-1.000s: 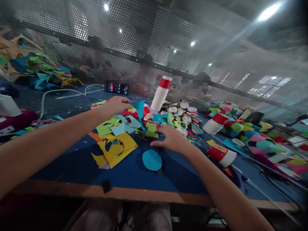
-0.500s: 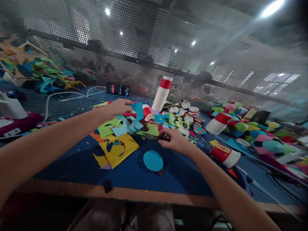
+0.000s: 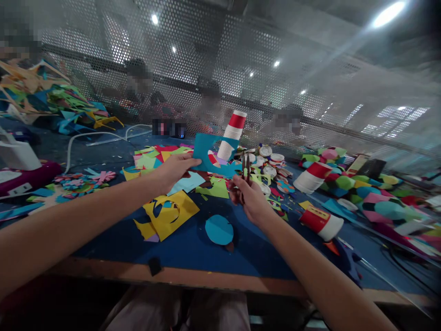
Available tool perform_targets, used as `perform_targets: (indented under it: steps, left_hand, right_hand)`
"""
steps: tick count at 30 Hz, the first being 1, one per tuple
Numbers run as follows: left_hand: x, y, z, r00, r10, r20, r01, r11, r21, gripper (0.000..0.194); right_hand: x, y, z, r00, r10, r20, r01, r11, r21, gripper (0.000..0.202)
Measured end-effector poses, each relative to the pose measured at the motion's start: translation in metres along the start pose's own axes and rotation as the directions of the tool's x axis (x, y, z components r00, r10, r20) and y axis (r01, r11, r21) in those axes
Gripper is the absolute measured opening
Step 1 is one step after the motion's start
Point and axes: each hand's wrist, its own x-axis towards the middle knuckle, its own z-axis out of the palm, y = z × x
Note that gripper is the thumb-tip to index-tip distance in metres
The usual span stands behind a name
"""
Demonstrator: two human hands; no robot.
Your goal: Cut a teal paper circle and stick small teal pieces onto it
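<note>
Pinched sheet [image 3: 202, 146] by left edge in left hand [image 3: 175, 171], mid-frame; gripped scissors [image 3: 247, 169] in right hand [image 3: 251, 196], near right edge. Noted disc [image 3: 219, 229], lower centre, apart from table [image 3: 193, 276] edge.

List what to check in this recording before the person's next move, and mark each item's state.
1. Left hand grips the blue sheet: ok.
2. Right hand holds the scissors: ok, blades pointing up.
3. Scissor blades clear of the blue sheet: cannot tell.
4. Blue sheet free of cutouts: not ok, it has a large one.
5. Blue disc apart from the yellow sheet: ok.
</note>
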Motion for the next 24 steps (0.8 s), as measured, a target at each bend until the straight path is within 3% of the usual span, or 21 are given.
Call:
perform_targets:
  steps: [6,12,20,24]
  left_hand:
    - [-0.010,0.006,0.001,0.999,0.001,-0.054,-0.015,0.968,-0.250,0.013]
    - [-0.017,0.021,-0.004,0.994,-0.019,-0.108,-0.024,0.920,-0.391,0.020]
    - [-0.011,0.018,-0.010,0.985,-0.096,-0.143,0.046,0.947,-0.319,0.017]
    - [-0.011,0.014,-0.009,0.992,-0.070,-0.103,0.041,0.966,-0.257,0.013]
  right_hand:
    - [-0.010,0.000,0.006,0.995,-0.037,0.091,0.033,0.999,0.043,0.058]
    - [-0.018,-0.002,0.012,0.987,-0.057,0.151,0.050,0.997,0.054,0.044]
    - [-0.022,0.003,0.014,0.970,-0.081,0.230,0.094,0.995,-0.046,0.035]
    - [-0.021,0.007,0.016,0.968,-0.067,0.244,0.099,0.987,-0.124,0.037]
